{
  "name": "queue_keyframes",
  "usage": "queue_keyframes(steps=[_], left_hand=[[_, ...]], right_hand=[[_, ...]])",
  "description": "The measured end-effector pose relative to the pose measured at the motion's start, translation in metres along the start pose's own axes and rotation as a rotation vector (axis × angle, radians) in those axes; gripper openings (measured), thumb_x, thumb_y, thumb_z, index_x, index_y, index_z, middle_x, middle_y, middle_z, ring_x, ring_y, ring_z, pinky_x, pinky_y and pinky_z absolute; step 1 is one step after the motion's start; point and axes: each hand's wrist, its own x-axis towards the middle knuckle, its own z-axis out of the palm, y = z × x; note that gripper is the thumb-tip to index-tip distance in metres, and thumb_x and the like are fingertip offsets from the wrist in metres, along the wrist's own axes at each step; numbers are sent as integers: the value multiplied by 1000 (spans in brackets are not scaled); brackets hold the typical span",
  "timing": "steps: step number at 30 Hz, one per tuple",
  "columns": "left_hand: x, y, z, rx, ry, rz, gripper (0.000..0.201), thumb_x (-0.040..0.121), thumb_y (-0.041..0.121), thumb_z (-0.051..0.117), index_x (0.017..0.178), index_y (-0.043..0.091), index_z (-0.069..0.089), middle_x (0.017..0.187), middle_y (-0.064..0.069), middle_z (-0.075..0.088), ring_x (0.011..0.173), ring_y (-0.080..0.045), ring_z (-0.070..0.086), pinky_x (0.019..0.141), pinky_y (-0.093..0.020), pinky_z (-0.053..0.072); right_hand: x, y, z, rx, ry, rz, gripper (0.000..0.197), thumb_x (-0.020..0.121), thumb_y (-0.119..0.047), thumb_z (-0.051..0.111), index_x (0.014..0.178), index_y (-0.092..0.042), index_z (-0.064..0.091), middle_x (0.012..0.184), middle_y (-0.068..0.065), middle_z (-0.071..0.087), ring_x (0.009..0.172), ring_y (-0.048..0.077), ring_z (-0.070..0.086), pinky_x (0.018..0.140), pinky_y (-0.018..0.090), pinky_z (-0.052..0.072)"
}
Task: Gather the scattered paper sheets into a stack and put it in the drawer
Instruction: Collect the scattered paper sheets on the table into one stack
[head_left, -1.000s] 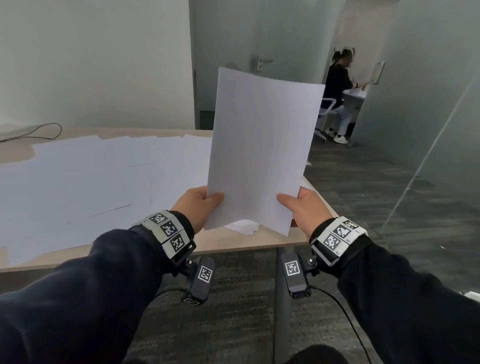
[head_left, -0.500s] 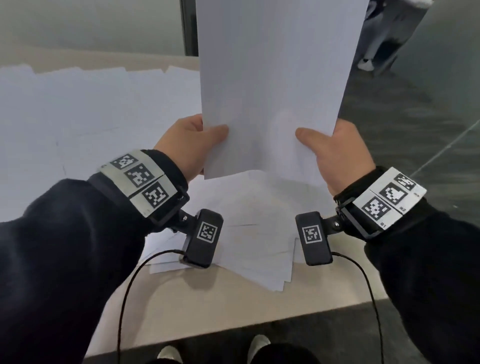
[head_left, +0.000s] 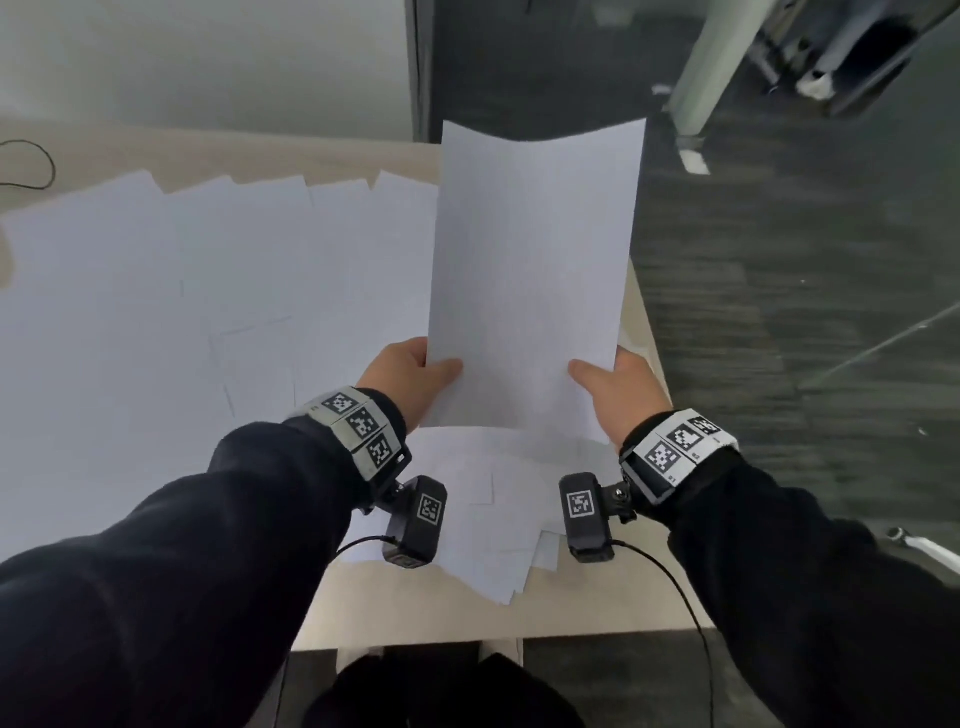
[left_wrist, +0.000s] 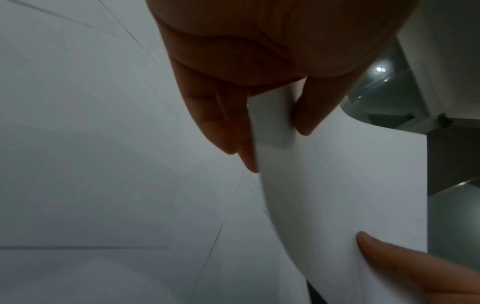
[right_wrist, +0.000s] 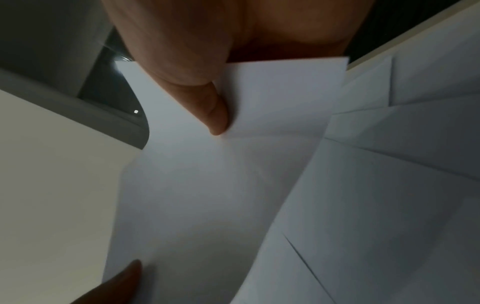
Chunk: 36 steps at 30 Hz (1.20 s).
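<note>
Both hands hold a white paper sheet (head_left: 535, 270) upright above the table's right end. My left hand (head_left: 410, 379) pinches its lower left edge, thumb on the near face and fingers behind. My right hand (head_left: 618, 389) pinches the lower right edge the same way. In the left wrist view the sheet (left_wrist: 337, 185) runs between thumb and fingers; the right wrist view shows the thumb pressed on the sheet (right_wrist: 221, 185). Several loose white sheets (head_left: 208, 312) lie spread and overlapping over the table, with a fanned pile (head_left: 493, 519) under my wrists. No drawer is in view.
The beige table (head_left: 415, 608) ends just right of my right hand; dark carpet floor (head_left: 779, 312) lies beyond. A black cable (head_left: 36, 166) loops at the far left of the table. A grey wall stands behind the table.
The view has tilted down toward the table over the last second. The held sheet has come lower over the table, still pinched by both hands at its bottom edge.
</note>
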Motion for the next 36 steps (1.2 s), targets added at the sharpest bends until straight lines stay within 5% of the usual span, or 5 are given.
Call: queue_keyframes(steps=[5, 9, 13, 20, 36], left_hand=[[-15, -33, -24, 266, 67, -4, 41, 94, 37, 59, 134, 29, 54, 128, 13, 59, 116, -8, 56, 94, -21, 42], [-28, -86, -49, 772, 45, -121, 87, 85, 63, 57, 154, 36, 14, 164, 10, 7, 150, -16, 10, 120, -45, 20], [-36, -123, -58, 928, -94, -175, 118, 66, 82, 57, 151, 43, -14, 162, 12, -18, 150, -17, -14, 121, -49, 4], [-29, -142, -61, 981, -86, -164, 123, 61, 83, 58, 147, 48, -22, 159, 10, -29, 148, -18, -22, 120, -51, 2], [-33, -143, -56, 1002, -128, -109, 117, 67, 82, 53, 153, 38, -14, 161, 17, -20, 150, -14, -14, 119, -50, 4]], right_hand=[[1, 8, -9, -36, 37, 120, 15, 90, -17, 55, 88, -29, 65, 91, -9, 70, 83, 12, 64, 76, 28, 51], [5, 24, -14, -91, 94, 218, 12, 89, -15, 53, 92, -21, 64, 94, 0, 69, 86, 22, 62, 80, 33, 49], [8, 37, -15, -153, 135, 294, 14, 88, -13, 52, 96, -17, 63, 92, 4, 66, 85, 26, 59, 76, 32, 46], [11, 50, -18, -263, 224, 347, 14, 89, -11, 47, 88, -12, 61, 83, 6, 62, 67, 20, 53, 59, 26, 39], [15, 51, 11, -320, 158, 255, 14, 95, -13, 46, 99, -18, 58, 93, -1, 60, 87, 24, 55, 79, 28, 39]])
